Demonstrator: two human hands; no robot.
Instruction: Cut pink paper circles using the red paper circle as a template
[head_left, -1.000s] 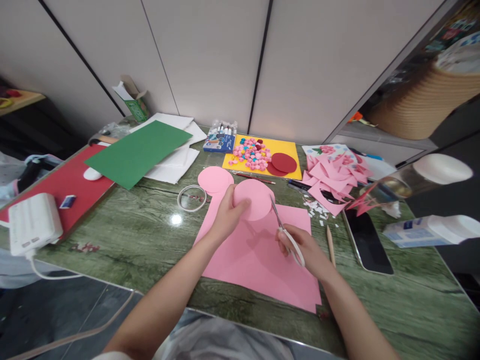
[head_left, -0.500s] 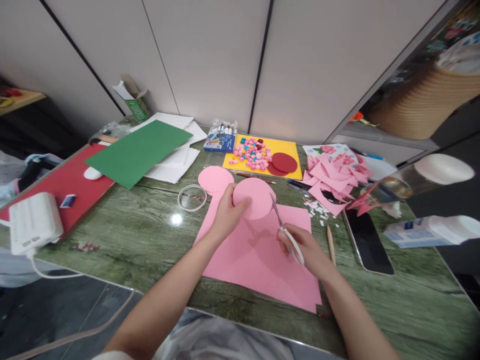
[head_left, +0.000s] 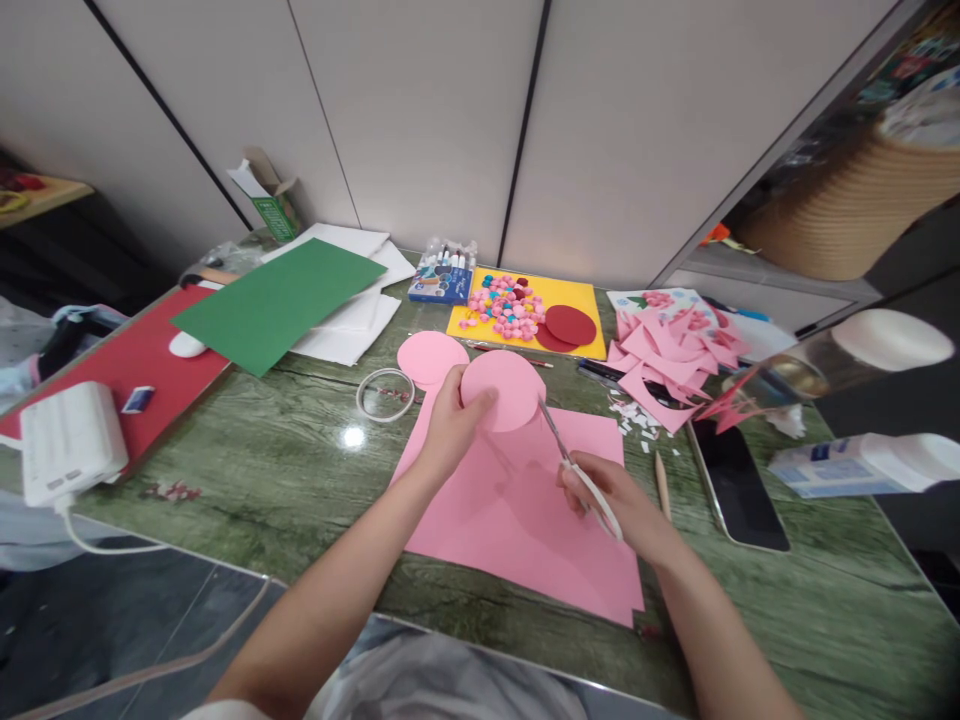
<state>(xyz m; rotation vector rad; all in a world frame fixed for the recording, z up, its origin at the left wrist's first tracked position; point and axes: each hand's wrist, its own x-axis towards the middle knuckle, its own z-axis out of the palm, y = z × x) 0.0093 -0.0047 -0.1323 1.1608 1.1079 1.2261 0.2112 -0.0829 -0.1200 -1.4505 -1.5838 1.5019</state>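
Between thumb and fingers, my left hand (head_left: 456, 420) pinches the left edge of a pink paper circle (head_left: 506, 388), raised above a large pink paper sheet (head_left: 517, 530). White-handled scissors (head_left: 592, 492) are gripped in my right hand (head_left: 611, 500), their blades at the circle's lower right edge. How far the blades are apart is hard to make out. Just beyond my left hand lie more pink paper circles (head_left: 426, 355), overlapping the sheet's far corner. A white ring (head_left: 385, 394) rests on the table to the left.
Pink paper scraps (head_left: 671, 350) are heaped at the right, near a phone (head_left: 735, 480) and a wooden stick (head_left: 662, 485). Behind, yellow paper (head_left: 577, 295) carries small pink balls (head_left: 506, 308) and red circles (head_left: 571, 326). Green paper (head_left: 281, 300) and a white power bank (head_left: 71, 445) lie left.
The pink circle has turned and shifted slightly left and up in my left hand. My right hand has tilted the scissors, with the handles moving a little right and down.
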